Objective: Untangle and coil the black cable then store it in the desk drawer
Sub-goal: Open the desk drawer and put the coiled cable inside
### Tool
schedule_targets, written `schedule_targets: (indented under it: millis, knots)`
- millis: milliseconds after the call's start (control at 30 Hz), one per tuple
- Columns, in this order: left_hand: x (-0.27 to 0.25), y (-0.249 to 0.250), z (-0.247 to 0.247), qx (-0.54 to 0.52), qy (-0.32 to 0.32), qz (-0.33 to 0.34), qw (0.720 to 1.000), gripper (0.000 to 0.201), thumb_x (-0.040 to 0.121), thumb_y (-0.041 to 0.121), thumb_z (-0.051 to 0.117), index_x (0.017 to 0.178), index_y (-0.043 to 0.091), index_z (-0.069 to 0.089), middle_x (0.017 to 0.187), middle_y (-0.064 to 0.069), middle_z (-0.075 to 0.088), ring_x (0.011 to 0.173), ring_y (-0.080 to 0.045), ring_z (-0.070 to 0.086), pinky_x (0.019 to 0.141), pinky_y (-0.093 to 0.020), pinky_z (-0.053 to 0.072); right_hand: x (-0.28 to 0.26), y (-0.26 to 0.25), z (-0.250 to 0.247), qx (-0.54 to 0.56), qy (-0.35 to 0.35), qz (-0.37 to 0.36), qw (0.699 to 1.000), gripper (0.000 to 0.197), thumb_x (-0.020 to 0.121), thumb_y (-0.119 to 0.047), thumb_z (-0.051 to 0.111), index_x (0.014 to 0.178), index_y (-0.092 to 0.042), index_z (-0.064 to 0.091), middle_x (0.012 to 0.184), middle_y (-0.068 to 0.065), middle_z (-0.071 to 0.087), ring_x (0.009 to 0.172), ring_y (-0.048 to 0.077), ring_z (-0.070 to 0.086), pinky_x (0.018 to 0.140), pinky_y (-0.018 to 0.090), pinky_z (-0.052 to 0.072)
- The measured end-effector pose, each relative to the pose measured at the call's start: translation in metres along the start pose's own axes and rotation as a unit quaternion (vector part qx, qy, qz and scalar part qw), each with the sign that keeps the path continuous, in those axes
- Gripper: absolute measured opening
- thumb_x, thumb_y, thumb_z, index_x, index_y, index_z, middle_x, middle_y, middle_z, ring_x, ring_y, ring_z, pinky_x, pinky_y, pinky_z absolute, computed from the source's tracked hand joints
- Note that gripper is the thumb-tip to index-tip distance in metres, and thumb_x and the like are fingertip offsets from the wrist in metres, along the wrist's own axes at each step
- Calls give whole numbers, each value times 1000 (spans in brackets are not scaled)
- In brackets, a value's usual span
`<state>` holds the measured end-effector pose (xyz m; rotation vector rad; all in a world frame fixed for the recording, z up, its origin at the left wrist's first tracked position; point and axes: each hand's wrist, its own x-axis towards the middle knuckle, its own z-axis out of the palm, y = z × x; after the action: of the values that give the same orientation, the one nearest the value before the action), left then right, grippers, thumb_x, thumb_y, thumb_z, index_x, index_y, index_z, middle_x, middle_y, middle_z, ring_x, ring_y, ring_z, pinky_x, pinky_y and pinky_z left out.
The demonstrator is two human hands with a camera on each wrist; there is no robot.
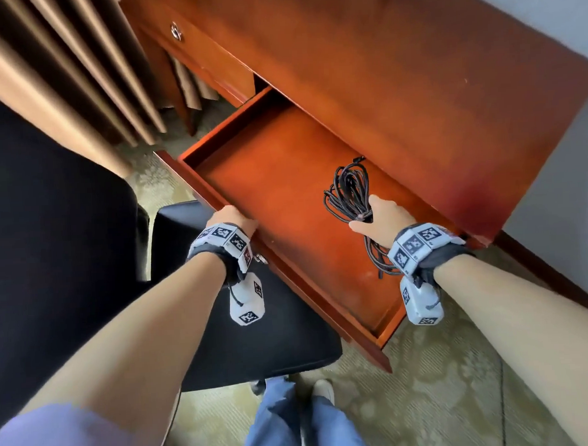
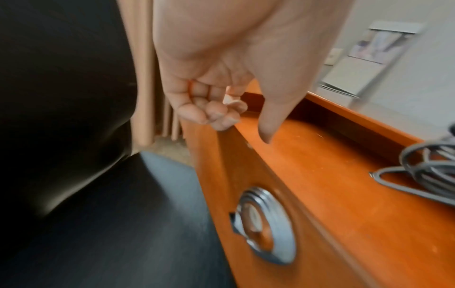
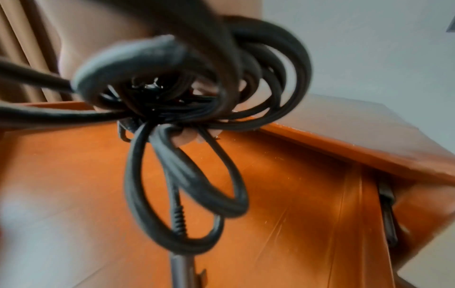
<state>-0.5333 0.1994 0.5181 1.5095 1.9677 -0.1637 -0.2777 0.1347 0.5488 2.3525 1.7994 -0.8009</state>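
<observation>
The black cable [image 1: 346, 190] is a loose coiled bundle lying low in the right part of the open wooden drawer [image 1: 267, 176]. My right hand [image 1: 385, 219] grips the bundle round its middle, with loops fanning out beyond and behind it. In the right wrist view the cable [image 3: 187, 185] hangs just over the drawer floor, and fingertips [image 3: 184, 139] show through the loops. My left hand [image 1: 232, 218] holds the drawer's front edge. The left wrist view shows its fingers [image 2: 221, 120] curled on the outside and the thumb inside. The cable [image 2: 428, 171] shows at the right of that view.
A black chair [image 1: 240, 326] stands close to the drawer front, under my left arm. The desk top [image 1: 414, 82] overhangs the drawer's far side. A metal knob [image 2: 265, 226] sits on the drawer front. Beige curtains [image 1: 60, 81] hang at the left. A second, closed drawer [image 1: 190, 48] lies farther along.
</observation>
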Motion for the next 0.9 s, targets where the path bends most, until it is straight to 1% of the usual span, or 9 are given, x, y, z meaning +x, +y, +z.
schedule_targets:
  millis: [67, 167, 367, 500, 567, 633, 733, 833, 900]
  knots:
    - [2, 2, -3, 102, 24, 33, 994, 44, 88, 38, 56, 118, 6, 53, 120, -18, 60, 109, -36, 58, 82, -36, 44, 12, 2, -3, -43, 5, 8, 999, 34, 87, -40, 56, 89, -12, 36, 87, 6, 49, 74, 27, 48, 60, 33, 36]
    - [6, 16, -6, 194, 12, 116, 974, 32, 90, 31, 51, 111, 7, 52, 116, -17, 61, 105, -36, 59, 83, -39, 47, 26, 7, -3, -54, 1, 27, 998, 33, 88, -40, 53, 93, -13, 33, 97, 8, 51, 79, 28, 49, 63, 35, 36]
    - [14, 101, -11, 113, 24, 268, 957, 31, 93, 28, 50, 118, 11, 48, 114, -12, 59, 104, -32, 56, 81, -40, 46, 55, 20, 6, -64, 25, 1, 998, 35, 86, -39, 59, 100, -10, 46, 108, 13, 60, 103, 32, 56, 74, 36, 36]
    - [14, 139, 18, 75, 68, 443, 891, 42, 90, 17, 56, 131, 12, 48, 132, -11, 50, 114, -32, 49, 91, -40, 43, 80, 20, 12, -83, 41, -42, 995, 46, 87, -35, 58, 121, -8, 45, 116, 14, 56, 103, 34, 60, 81, 39, 43]
    - [23, 147, 31, 61, 103, 492, 862, 49, 85, 14, 62, 132, 10, 49, 137, -14, 48, 115, -35, 51, 95, -44, 45, 93, 21, 14, -68, 52, -46, 995, 47, 87, -35, 58, 124, -9, 43, 119, 13, 53, 107, 32, 58, 84, 38, 43]
    - [36, 148, 41, 66, 129, 506, 850, 54, 85, 19, 63, 136, 10, 46, 138, -15, 48, 117, -36, 51, 97, -45, 44, 105, 23, 18, -41, 44, -45, 997, 46, 88, -35, 57, 123, -10, 43, 121, 12, 51, 110, 31, 55, 84, 39, 43]
    - [48, 146, 55, 88, 145, 509, 844, 45, 92, 25, 44, 134, 8, 49, 131, -11, 57, 118, -32, 55, 96, -45, 47, 112, 30, 29, -48, 41, -54, 997, 44, 88, -38, 56, 119, -9, 45, 121, 12, 51, 116, 30, 50, 89, 40, 41]
    - [57, 150, 60, 64, 182, 459, 867, 37, 96, 21, 36, 120, 6, 60, 123, -10, 63, 115, -31, 58, 90, -44, 48, 114, 39, 37, -43, 57, -69, 995, 49, 89, -43, 52, 123, -9, 44, 132, 9, 45, 127, 28, 39, 98, 42, 35]
    - [65, 155, 60, 61, 172, 395, 901, 34, 99, 18, 37, 124, 9, 58, 131, -7, 58, 121, -30, 52, 92, -44, 46, 117, 43, 36, -19, 50, -72, 996, 53, 91, -44, 49, 129, -8, 40, 142, 8, 38, 129, 27, 38, 100, 41, 33]
